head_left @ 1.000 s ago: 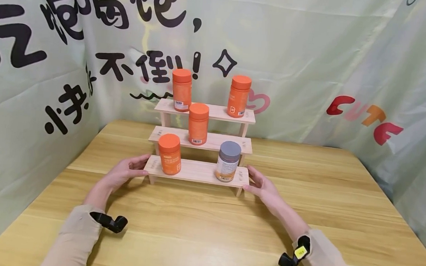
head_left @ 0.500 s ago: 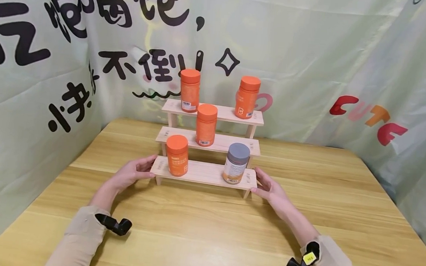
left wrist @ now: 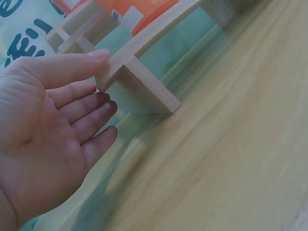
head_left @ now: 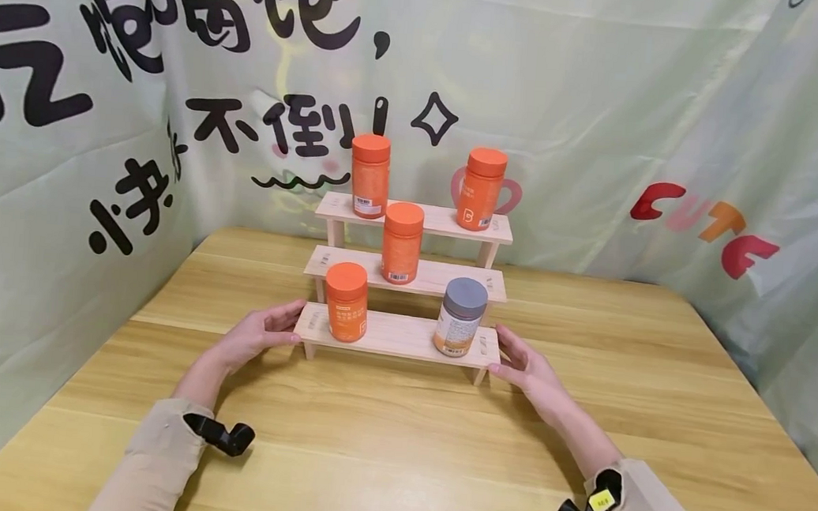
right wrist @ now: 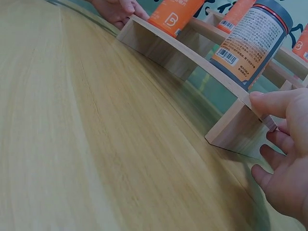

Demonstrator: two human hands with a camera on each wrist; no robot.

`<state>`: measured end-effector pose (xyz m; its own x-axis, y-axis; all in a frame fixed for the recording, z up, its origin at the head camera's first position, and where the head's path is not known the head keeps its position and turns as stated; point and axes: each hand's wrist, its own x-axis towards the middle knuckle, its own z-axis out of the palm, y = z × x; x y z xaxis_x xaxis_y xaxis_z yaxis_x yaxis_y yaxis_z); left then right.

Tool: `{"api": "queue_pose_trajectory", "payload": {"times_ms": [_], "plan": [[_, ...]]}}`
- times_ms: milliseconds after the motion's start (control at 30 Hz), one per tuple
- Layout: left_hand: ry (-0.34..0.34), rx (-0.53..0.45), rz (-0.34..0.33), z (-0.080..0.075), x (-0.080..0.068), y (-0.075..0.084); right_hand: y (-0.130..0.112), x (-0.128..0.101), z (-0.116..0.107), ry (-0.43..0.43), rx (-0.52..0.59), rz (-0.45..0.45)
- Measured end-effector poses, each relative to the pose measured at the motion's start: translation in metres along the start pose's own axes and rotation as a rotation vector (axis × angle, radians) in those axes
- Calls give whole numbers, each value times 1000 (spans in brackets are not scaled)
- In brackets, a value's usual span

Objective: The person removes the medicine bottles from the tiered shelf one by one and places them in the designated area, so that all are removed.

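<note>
A three-tier wooden display rack (head_left: pixel 398 335) stands on the table, bearing several jars. My left hand (head_left: pixel 255 337) holds the left end of its lowest shelf. In the left wrist view the thumb (left wrist: pixel 72 69) lies on the shelf's corner and the other fingers extend below, the index partly hidden. At the other end my right hand (head_left: pixel 532 379) holds the shelf, thumb (right wrist: pixel 272 102) on the front corner and fingers bent beside the end. An orange jar (head_left: pixel 345 314) and a grey-lidded jar (head_left: pixel 458 322) stand upright on this tier.
One orange jar (head_left: pixel 402 247) is on the middle tier. Two more, a left jar (head_left: pixel 370 177) and a right jar (head_left: pixel 482 191), stand on top. A printed cloth (head_left: pixel 589 126) hangs behind the wooden table (head_left: pixel 381 451).
The rack has shifted a little to the right with its jars on it, and both hands have moved along with it. The jars keep their places on the tiers.
</note>
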<state>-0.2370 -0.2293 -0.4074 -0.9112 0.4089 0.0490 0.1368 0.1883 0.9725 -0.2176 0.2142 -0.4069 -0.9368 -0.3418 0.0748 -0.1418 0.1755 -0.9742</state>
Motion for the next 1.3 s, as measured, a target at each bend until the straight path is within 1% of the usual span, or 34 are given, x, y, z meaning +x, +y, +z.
{"api": "queue_pose_trajectory", "payload": {"times_ms": [100,200,367,500,600,700,867,1033,1167,1300], "plan": [[-1,-1,15,0,0,1,-2,0,-1,10,-6,13],[-1,3,20,0,2,2,-5,0,-4,24,-4,8],[10,26,11,0,5,5,-16,-3,-19,68,-48,-26],[3,36,5,-1,8,7,-35,-3,-34,154,-124,-35],[-12,23,12,-2,9,6,-53,0,-44,235,-176,-48],[-27,8,16,-4,7,5,-71,4,-52,280,-201,-60],[-59,12,-5,-5,6,5,-96,12,-61,279,-241,-32],[-99,11,-29,-7,5,7,-119,28,-66,272,-251,7],[-116,0,-37,-10,5,8,-134,43,-65,276,-242,9],[-121,7,-37,-10,7,10,-146,55,-62,277,-251,-7]]}}
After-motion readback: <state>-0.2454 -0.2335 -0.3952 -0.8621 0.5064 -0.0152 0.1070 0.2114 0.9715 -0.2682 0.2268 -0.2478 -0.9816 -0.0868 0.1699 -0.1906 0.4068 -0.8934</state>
